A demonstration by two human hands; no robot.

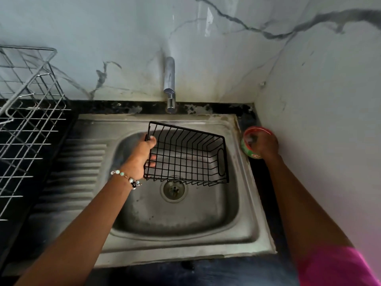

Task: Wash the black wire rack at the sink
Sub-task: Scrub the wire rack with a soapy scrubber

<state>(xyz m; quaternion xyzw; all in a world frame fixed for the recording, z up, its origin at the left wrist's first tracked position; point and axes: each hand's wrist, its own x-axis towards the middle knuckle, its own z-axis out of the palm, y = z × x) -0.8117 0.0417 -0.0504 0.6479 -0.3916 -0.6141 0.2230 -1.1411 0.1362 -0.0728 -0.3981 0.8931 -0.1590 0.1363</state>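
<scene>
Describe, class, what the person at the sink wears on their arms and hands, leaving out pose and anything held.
Both forearms are bare, with no gloves or rings that can be made out. The left hand has a beaded bracelet at the wrist, with pale green and white beads and a small dark cluster. The right hand wears nothing visible; a bright pink sleeve shows at the upper right arm.
</scene>
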